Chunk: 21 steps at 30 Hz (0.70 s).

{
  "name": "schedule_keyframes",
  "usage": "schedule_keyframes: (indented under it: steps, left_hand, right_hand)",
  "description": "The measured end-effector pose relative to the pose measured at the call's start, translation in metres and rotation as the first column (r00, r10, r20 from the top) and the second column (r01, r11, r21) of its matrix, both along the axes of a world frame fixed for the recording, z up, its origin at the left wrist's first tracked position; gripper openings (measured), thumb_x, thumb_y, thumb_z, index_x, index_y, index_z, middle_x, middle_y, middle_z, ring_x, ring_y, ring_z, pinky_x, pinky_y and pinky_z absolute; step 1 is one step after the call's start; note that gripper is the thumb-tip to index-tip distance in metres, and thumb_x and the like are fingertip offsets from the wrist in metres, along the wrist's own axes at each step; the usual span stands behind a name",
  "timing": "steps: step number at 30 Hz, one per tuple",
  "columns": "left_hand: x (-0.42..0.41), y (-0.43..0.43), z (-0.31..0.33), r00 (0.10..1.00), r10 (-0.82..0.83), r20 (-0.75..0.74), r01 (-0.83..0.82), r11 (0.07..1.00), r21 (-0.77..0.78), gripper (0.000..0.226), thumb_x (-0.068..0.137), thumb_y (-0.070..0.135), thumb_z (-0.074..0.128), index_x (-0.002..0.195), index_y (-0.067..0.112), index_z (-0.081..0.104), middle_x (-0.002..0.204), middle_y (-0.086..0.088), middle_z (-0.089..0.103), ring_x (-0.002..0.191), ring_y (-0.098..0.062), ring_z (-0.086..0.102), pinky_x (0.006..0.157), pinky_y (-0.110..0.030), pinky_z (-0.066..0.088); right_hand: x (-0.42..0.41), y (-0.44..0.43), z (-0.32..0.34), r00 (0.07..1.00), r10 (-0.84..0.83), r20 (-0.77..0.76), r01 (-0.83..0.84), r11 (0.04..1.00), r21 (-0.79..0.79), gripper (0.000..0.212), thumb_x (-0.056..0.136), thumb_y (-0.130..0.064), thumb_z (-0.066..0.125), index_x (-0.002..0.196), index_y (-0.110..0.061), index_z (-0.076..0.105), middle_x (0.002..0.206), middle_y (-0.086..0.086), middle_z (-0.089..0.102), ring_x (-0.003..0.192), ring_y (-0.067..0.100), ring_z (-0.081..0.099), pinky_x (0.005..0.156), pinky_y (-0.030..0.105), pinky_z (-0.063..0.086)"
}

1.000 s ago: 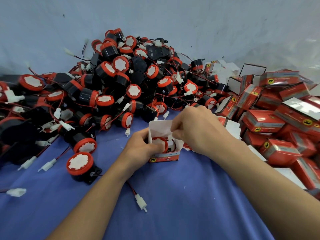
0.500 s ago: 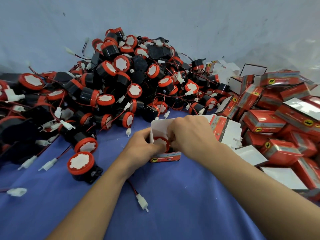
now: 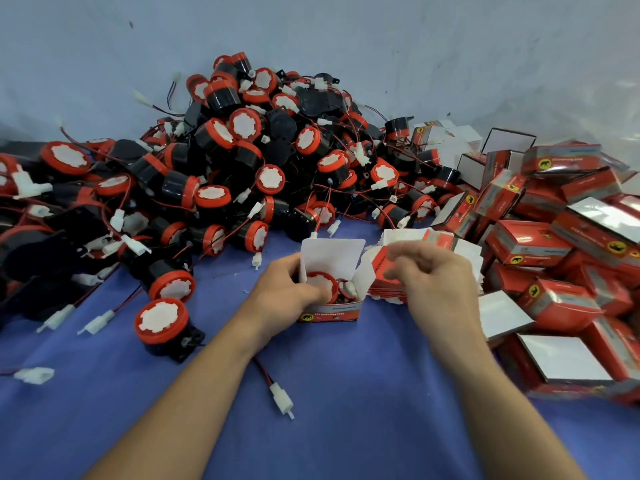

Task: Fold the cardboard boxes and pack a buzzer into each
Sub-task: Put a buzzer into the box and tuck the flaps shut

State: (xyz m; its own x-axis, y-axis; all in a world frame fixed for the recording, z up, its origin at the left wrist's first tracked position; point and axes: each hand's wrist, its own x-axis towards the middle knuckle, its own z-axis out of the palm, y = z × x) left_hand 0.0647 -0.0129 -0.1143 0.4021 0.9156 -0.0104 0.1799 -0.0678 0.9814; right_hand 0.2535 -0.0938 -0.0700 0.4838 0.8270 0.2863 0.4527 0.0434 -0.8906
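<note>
Blue tabletop (image 3: 346, 393), frame centre: left hand (image 3: 287, 289) fingers grip box (image 3: 330, 315), buzzer (image 3: 320, 284) inside; right hand (image 3: 440, 282) blurred, grip unclear. Risk: proud connector (image 3: 350, 289) jams flap.

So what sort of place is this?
Likely a small packing workshop: a heap of loose buzzers, a pile of red boxes, and the left hand holding a half-packed box.

Blue cloth (image 3: 346, 427) runs right across the bench, flat along the near edge, with soft creases out at the left side and a few white flecks of lint mid-bench. Up behind the far edge stands a pale grey-blue wall (image 3: 381, 46), dotted with dark specks, blotchy and shiny toward the far right corner.
</note>
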Motion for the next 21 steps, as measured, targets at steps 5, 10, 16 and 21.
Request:
schedule_keyframes:
  steps: [5,10,16,21]
  left_hand:
    - [-0.001,-0.001,-0.002,1.000,-0.006,-0.022,0.006,1.000,0.017,0.034,0.075,0.029,0.073,0.108,0.039,0.074,0.104,0.009,0.079,0.098,-0.011,0.075,0.088,-0.036,0.060]
    - [-0.002,0.000,-0.002,1.000,-0.010,-0.026,0.010,1.000,0.002,0.040,0.074,0.027,0.073,0.113,0.036,0.072,0.106,0.010,0.078,0.099,-0.009,0.074,0.091,-0.038,0.060]
    - [0.001,0.000,-0.003,1.000,-0.003,-0.023,0.003,1.000,0.008,0.041,0.075,0.024,0.071,0.114,0.035,0.072,0.106,0.008,0.079,0.100,-0.010,0.075,0.091,-0.038,0.060]
    - [0.008,-0.005,-0.006,0.993,0.117,-0.016,-0.115,0.990,0.086,0.029,0.079,0.042,0.068,0.107,0.044,0.074,0.103,0.016,0.078,0.098,-0.005,0.073,0.087,-0.036,0.057]
  right_hand:
    - [-0.023,0.002,-0.023,0.970,0.236,-0.058,-0.234,0.972,0.032,0.055,0.089,0.007,0.063,0.116,-0.041,0.066,0.103,-0.037,0.070,0.102,-0.012,0.066,0.085,0.013,0.053]
    - [-0.027,0.006,-0.036,0.680,0.394,-0.618,-0.339,0.917,0.210,0.042,0.093,0.001,0.061,0.130,-0.017,0.062,0.127,-0.001,0.073,0.119,0.021,0.068,0.096,0.037,0.058]
    - [-0.037,0.006,-0.044,0.646,0.311,-0.698,-0.254,0.949,0.188,0.044,0.097,0.008,0.056,0.132,-0.018,0.057,0.121,-0.001,0.075,0.116,0.022,0.070,0.091,0.032,0.059]
    - [-0.037,0.005,-0.044,0.674,0.257,-0.692,-0.226,0.964,0.138,0.043,0.094,0.005,0.062,0.125,-0.025,0.066,0.115,0.002,0.077,0.109,0.023,0.073,0.099,0.041,0.056]
